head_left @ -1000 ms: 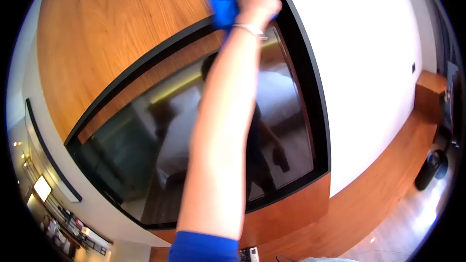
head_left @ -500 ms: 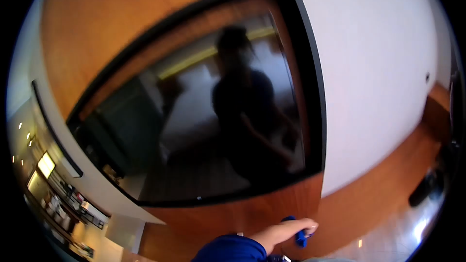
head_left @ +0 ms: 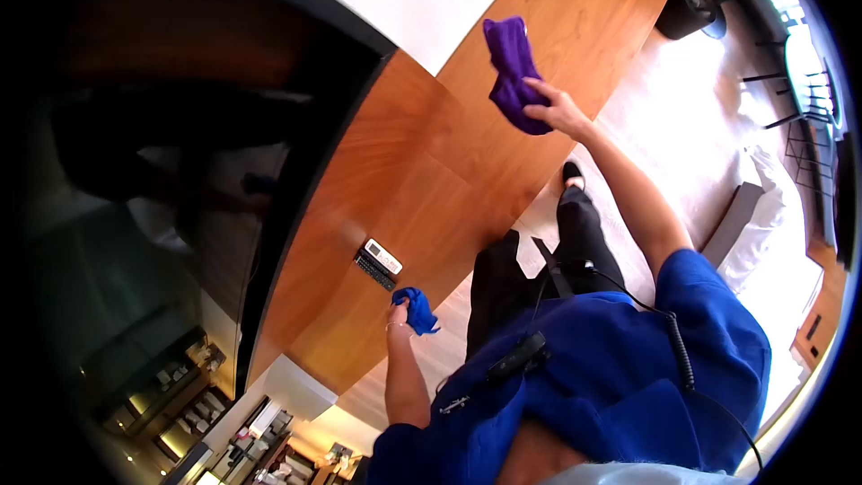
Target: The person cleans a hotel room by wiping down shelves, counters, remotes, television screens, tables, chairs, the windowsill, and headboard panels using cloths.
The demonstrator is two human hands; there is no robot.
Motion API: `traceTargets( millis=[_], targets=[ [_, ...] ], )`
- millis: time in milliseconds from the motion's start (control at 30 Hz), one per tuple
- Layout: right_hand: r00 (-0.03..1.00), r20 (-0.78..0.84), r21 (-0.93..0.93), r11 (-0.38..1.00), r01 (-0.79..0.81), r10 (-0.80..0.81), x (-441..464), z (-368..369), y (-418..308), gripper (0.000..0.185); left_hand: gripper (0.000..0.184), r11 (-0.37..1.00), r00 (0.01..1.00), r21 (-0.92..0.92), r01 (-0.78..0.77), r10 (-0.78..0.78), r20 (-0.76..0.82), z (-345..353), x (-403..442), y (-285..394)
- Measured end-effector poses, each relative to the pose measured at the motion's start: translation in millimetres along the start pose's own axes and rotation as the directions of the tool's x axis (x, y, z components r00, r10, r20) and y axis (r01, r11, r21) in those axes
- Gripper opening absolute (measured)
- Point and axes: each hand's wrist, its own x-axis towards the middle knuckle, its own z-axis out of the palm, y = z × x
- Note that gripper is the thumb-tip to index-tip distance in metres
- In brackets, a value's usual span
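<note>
Clock positions are from the view's centre: since the preceding frame, the view has tipped downward, bringing the left hand [head_left: 398, 314] from 5 to between 6 and 7 o'clock and the right hand [head_left: 564, 115] into sight at 2. A dark screen [head_left: 117, 242] occupies 9 o'clock; a bin [head_left: 690, 11] stands at 2. On the wooden ledge [head_left: 431, 224], a white remote [head_left: 383, 256] and black remote [head_left: 374, 270] lie near the left hand, at its 11 o'clock. That hand grips a blue cloth [head_left: 417, 312] at its 3 o'clock; the right pinches a purple cloth [head_left: 514, 72], extending toward its 10 o'clock.
</note>
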Motion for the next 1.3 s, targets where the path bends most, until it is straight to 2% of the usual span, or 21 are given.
traceTargets(
  millis=[33,100,167,233,267,333,400,433,567,600,633,700,800,867,967,1033,1067,1100,1167,1200,1300],
  targets=[
    [0.945,0.201,-0.439,0.886,-0.15,0.259,12,4,7,0.066,0.031,0.996,0.997,-0.051,-0.077,0.077,-0.002,25,3,-9],
    [0.915,0.195,-0.556,0.809,-0.193,0.353,41,19,11,0.073,0.036,0.99,0.982,0.024,-0.141,0.143,-0.122,75,36,-26],
    [0.938,0.186,-0.574,0.807,-0.138,0.293,83,42,49,0.083,0.045,0.977,0.997,-0.204,-0.063,0.071,0.033,99,115,-79],
    [0.954,0.223,-0.61,0.792,-0.022,0.199,105,65,71,0.092,0.051,0.996,0.982,-0.03,-0.09,0.084,-0.168,163,136,-103],
    [0.949,0.263,-0.644,0.765,0.036,0.176,111,85,87,0.095,0.07,0.94,0.923,0.339,-0.032,0.158,-0.352,237,101,-87],
    [0.916,0.373,-0.699,0.694,0.171,0.149,112,123,120,0.098,0.103,0.988,0.941,0.098,-0.122,0.147,-0.305,315,128,-123],
    [0.907,0.356,-0.735,0.532,0.421,-0.226,113,155,169,0.084,0.12,0.851,0.912,0.492,-0.186,0.336,-0.236,392,118,-104],
    [0.851,0.341,-0.68,0.521,0.516,-0.399,117,162,191,0.084,0.115,0.651,0.833,0.759,0.02,0.409,-0.373,432,120,-105],
    [0.518,0.578,-0.268,0.453,0.85,-0.63,210,114,167,0.05,0.105,0.668,0.742,0.744,-0.02,0.509,-0.437,495,112,-62],
    [0.538,0.525,-0.323,0.43,0.843,-0.659,222,112,176,0.044,0.098,0.575,0.714,0.809,-0.124,0.618,-0.33,497,122,-58],
    [0.553,0.468,-0.38,0.408,0.83,-0.689,229,103,184,0.038,0.093,0.464,0.67,0.857,-0.224,0.712,-0.21,508,126,-41],
    [0.787,0.112,-0.579,0.604,0.548,-0.607,233,72,197,0.042,0.083,0.264,0.657,0.876,-0.404,0.75,0.077,548,123,17],
    [0.846,-0.147,-0.709,0.651,0.271,-0.513,238,-47,258,0.049,0.092,0.166,0.656,0.881,-0.442,0.73,0.192,621,134,81],
    [0.924,-0.271,-0.69,0.723,0.01,-0.271,205,-137,291,0.057,0.101,0.131,0.699,0.902,-0.412,0.681,0.22,661,133,107],
    [0.805,-0.59,-0.616,0.68,-0.398,-0.064,156,-207,380,0.06,0.112,-0.009,0.727,0.948,-0.319,0.639,0.251,700,128,120],
    [0.722,-0.661,-0.519,0.819,-0.244,-0.204,126,-197,420,0.06,0.115,-0.121,0.693,0.939,-0.322,0.645,0.321,696,142,116],
    [0.766,-0.642,-0.41,0.829,-0.381,0.034,105,-150,447,0.061,0.118,-0.141,0.726,0.95,-0.279,0.616,0.305,700,138,118],
    [0.868,-0.472,-0.728,0.625,-0.284,-0.155,82,-138,370,0.06,0.119,-0.176,0.742,0.956,-0.235,0.603,0.293,699,140,120],
    [0.911,-0.413,-0.357,0.924,-0.138,-0.024,42,-38,393,0.035,0.12,-0.171,0.798,0.979,-0.108,0.573,0.188,708,127,124],
    [0.969,0.12,-0.521,0.817,0.247,-0.217,24,-75,316,0.024,0.12,-0.201,0.782,0.972,-0.123,0.583,0.22,697,138,123],
    [0.917,0.247,-0.548,0.735,0.4,-0.315,18,-118,337,0.02,0.118,-0.25,0.749,0.96,-0.123,0.611,0.255,690,142,123]
  ],
)
